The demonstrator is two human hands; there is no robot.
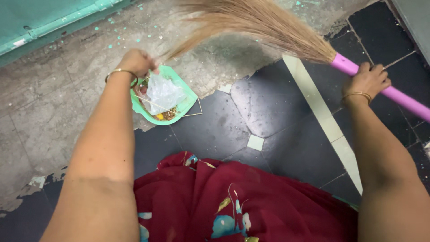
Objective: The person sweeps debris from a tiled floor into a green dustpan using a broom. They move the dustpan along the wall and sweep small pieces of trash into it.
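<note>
On the floor, upper middle of the view, the left hand [136, 62] is gripping the far edge of a green plastic dustpan [184, 104], fingers curled shut on the rim; a gold bangle [121, 71] is sitting on that wrist; the dustpan is resting where bare grey cement [53, 98] is meeting dark tiles [273, 107]. Inside the pan a crumpled clear plastic bag [163, 93] is lying over brownish scraps with a small yellow bit [160, 116]; no label is readable on the bag; a few thin straw sticks are poking over the rim. Right hand [368, 80] is closing around the pink plastic handle [398, 95] of a tan grass broom [264, 24]; its bristles are fanning, blurred, toward the left hand, just above the pan. A dark red floral garment [251, 201] is filling the bottom; a teal painted wall [45, 20] is running along the top left.
</note>
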